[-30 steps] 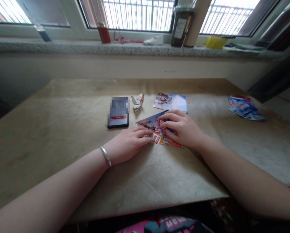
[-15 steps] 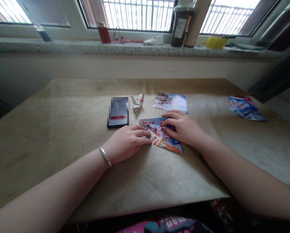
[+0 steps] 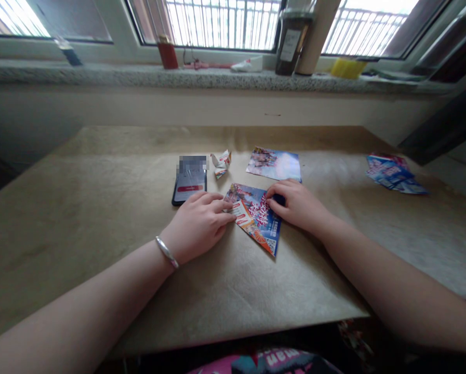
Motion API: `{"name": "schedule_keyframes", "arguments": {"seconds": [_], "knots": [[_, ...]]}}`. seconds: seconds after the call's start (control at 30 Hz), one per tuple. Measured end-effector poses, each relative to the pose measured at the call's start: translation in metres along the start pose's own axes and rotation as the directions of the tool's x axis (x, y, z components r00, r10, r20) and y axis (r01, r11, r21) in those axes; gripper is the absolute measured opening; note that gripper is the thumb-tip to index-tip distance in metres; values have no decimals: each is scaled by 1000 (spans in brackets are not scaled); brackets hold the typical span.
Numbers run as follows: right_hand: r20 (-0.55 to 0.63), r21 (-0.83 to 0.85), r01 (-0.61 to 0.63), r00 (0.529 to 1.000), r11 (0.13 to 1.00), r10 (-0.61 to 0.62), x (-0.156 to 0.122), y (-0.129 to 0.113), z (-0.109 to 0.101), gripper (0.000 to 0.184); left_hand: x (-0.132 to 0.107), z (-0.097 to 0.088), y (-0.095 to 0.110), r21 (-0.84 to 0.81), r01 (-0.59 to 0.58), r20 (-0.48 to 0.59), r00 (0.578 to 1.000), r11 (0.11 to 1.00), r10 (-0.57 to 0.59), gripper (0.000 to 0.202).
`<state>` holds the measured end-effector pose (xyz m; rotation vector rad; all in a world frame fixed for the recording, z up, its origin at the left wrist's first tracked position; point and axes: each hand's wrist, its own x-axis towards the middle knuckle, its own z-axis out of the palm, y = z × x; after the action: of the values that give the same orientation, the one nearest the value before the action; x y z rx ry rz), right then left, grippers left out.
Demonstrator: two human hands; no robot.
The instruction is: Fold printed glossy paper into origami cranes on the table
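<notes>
A sheet of colourful printed paper (image 3: 256,210), folded into a triangle-like shape, lies on the table between my hands. It is blue with red-and-white lettering and an orange-and-white strip along its lower left side. My left hand (image 3: 199,221), with a silver bangle at the wrist, has its fingertips closed on the paper's left corner; its thumb is hidden. At the right edge, my right hand (image 3: 297,208) pinches the paper between thumb and curled fingers. A small folded paper piece (image 3: 221,164) stands beyond it, beside a phone (image 3: 189,187) with a blurred-out screen.
Another printed sheet (image 3: 275,163) lies flat behind the folded one. Several blue and red printed packets or papers (image 3: 394,173) are piled at the far right. Along the granite windowsill (image 3: 119,77) stand a dark lidded container (image 3: 292,44) and a red container (image 3: 168,53).
The folded paper has turned clockwise, its lower right tip now nearer to me. My right fingers have drawn together at its edge; my left hand has shifted slightly left.
</notes>
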<state>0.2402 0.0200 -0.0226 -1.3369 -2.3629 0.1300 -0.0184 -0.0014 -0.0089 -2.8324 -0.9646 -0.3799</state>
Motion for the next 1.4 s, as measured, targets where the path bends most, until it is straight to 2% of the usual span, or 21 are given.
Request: {"name": "schedule_keyframes", "arguments": {"seconds": [0.17, 0.27, 0.47, 0.6, 0.8, 0.9, 1.03, 1.17, 1.27, 1.4], "knots": [[-1, 15, 11, 1000, 1000, -11, 0, -1, -1, 17, 0, -2, 0, 111, 40, -33, 999, 993, -36, 23], [0, 10, 29, 1000, 1000, -29, 1, -3, -2, 21, 0, -2, 3, 111, 29, -53, 998, 993, -23, 24], [-8, 10, 22, 1000, 1000, -22, 1, -3, -2, 23, 1, -1, 7, 34, -151, 19, 989, 988, 150, 31], [13, -11, 24, 1000, 1000, -24, 1, -2, -4, 24, 2, -5, 5, 54, -176, 38, 984, 983, 174, 26], [65, -32, 87, 994, 996, -85, -1, 1, -9, 22, 0, -8, 6, 62, -81, 26, 996, 995, 79, 22], [110, -57, 110, 989, 992, -103, -3, 4, -13, 27, -1, -7, 8, 56, -45, 67, 997, 997, 41, 23], [170, -83, 162, 975, 983, -146, -4, 6, -18, 34, 0, -5, 10, 25, -39, 87, 996, 999, 36, 29], [201, -78, 147, 971, 986, -129, -4, 6, -20, 28, 1, -3, 10, 33, -24, 124, 992, 999, 19, 40], [213, -70, 185, 963, 980, -167, -3, 6, -21, 26, 1, -1, 9, 37, -6, 138, 990, 999, 1, 44], [230, -41, 223, 951, 974, -208, -3, 6, -24, 38, -2, 4, 7, 28, -13, 118, 993, 1000, 10, 46]]}}
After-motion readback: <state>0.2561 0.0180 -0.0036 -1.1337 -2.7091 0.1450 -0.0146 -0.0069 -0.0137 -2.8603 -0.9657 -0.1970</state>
